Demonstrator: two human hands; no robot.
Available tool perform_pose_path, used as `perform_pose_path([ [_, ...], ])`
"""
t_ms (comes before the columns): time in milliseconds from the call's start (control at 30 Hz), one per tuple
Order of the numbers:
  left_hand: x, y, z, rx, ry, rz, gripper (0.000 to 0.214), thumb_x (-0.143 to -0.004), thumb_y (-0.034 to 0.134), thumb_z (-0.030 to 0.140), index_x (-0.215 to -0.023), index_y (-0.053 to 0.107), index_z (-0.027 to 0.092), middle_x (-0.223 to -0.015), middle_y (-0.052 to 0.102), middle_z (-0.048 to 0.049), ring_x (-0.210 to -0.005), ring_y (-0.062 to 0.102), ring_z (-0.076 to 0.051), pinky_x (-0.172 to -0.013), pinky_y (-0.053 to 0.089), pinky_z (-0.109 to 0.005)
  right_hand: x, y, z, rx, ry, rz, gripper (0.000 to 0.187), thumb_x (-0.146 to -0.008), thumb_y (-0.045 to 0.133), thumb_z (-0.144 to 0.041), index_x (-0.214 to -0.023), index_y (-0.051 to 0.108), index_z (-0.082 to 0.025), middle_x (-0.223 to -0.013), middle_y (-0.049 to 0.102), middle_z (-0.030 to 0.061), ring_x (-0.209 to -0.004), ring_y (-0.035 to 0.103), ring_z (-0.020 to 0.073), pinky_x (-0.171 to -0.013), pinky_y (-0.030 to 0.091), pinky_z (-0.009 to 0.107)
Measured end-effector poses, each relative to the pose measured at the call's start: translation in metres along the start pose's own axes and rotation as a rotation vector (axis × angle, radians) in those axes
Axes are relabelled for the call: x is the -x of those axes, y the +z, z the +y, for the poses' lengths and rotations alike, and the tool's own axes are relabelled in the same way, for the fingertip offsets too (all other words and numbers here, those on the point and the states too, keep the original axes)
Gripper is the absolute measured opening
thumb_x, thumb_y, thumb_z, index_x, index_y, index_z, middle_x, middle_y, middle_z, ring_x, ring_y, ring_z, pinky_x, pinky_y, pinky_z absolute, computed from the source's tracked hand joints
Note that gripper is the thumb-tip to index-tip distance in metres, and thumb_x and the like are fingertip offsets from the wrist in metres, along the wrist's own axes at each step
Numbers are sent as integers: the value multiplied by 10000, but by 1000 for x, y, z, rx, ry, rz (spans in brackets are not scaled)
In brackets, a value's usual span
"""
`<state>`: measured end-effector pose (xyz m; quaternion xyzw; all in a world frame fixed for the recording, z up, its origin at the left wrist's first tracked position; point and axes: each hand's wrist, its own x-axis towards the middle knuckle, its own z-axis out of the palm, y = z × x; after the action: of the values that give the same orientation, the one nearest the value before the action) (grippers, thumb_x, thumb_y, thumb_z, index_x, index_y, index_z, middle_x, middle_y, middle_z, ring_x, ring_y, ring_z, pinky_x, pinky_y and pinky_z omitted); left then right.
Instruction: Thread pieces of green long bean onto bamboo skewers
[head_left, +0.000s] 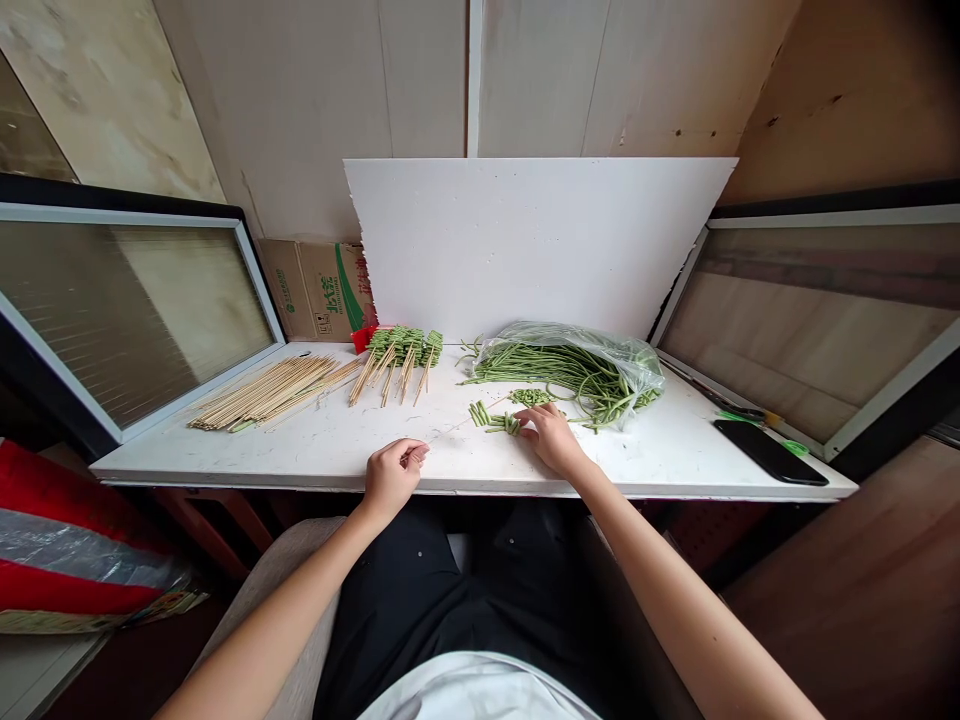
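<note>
My left hand [394, 478] is closed in a pinch above the table's front edge. A thin bamboo skewer [466, 425] runs from its fingertips toward the cut beans and looks faint against the white top. My right hand [551, 440] has bent fingers closed around the end of a short row of cut green bean pieces [495, 423]; the exact grip is partly hidden. A small pile of cut bean pieces [530, 397] lies just beyond it. Behind that, long green beans [559, 365] spill out of a clear plastic bag [645, 360].
Loose bamboo skewers [262, 392] lie at the left, beside finished bean skewers [401, 350] stacked together. A cardboard box [315, 290] and a white board [540, 240] stand behind. On the right are a black phone [769, 450] and scissors [724, 402]. Framed glass panels [135, 310] flank the white table [300, 460].
</note>
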<state>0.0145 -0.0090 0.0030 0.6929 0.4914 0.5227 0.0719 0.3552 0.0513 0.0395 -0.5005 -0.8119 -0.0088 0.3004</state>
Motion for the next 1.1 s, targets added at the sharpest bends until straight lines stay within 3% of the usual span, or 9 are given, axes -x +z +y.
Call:
perform_pose_path([
  [167,-1,0,0,2,3,0,194,-980,624,298,-889,770,207,-765,776,-39,-666,733,-177,-646,583,-269,1,0,-1,83,-70,-24,243,-983,568,-140,-1002,794,-228,-1046,742,136,-1102,530,338,-936,452,446],
  [367,-1,-1,2,1,6,-2,193,-977,618,282,-888,771,206,-763,777,-37,-661,733,-174,-641,581,-266,0,-7,-4,119,-126,-81,259,-998,549,-143,-1008,789,-242,-1084,738,135,-1096,529,337,-930,431,450],
  [567,-1,-1,-1,19,9,-1,208,-980,622,313,-888,777,208,-752,773,-39,-641,725,-173,-632,582,-264,0,-12,-3,27,-90,-82,191,-991,598,-227,-974,788,-231,-1028,757,142,-1084,547,342,-941,445,457],
  [700,-1,0,-2,20,8,-2,206,-982,622,314,-897,779,210,-755,774,-38,-645,728,-172,-636,582,-262,-3,-13,4,-286,67,51,196,-967,669,-385,-989,779,-225,-921,759,121,-969,609,312,-873,482,439],
  [833,-1,-1,-2,9,18,4,202,-982,626,314,-897,778,212,-757,775,-37,-656,733,-174,-644,588,-265,-9,-13,7,-813,328,220,430,-755,865,-565,-1004,800,-221,-919,774,99,-844,655,271,-810,511,429],
  [967,0,-1,-2,10,33,6,199,-980,619,296,-906,781,208,-766,779,-37,-663,737,-175,-638,589,-263,-11,-16,-1,-1197,441,153,478,-607,952,-560,-906,810,-215,-932,778,82,-873,660,237,-810,506,382],
  [1100,0,-2,-2,5,45,0,198,-981,614,286,-905,783,215,-771,779,-36,-664,734,-171,-636,588,-259,-9,-17,-7,-1291,484,115,478,-602,965,-517,-951,813,-228,-992,771,66,-857,631,189,-769,478,325],
])
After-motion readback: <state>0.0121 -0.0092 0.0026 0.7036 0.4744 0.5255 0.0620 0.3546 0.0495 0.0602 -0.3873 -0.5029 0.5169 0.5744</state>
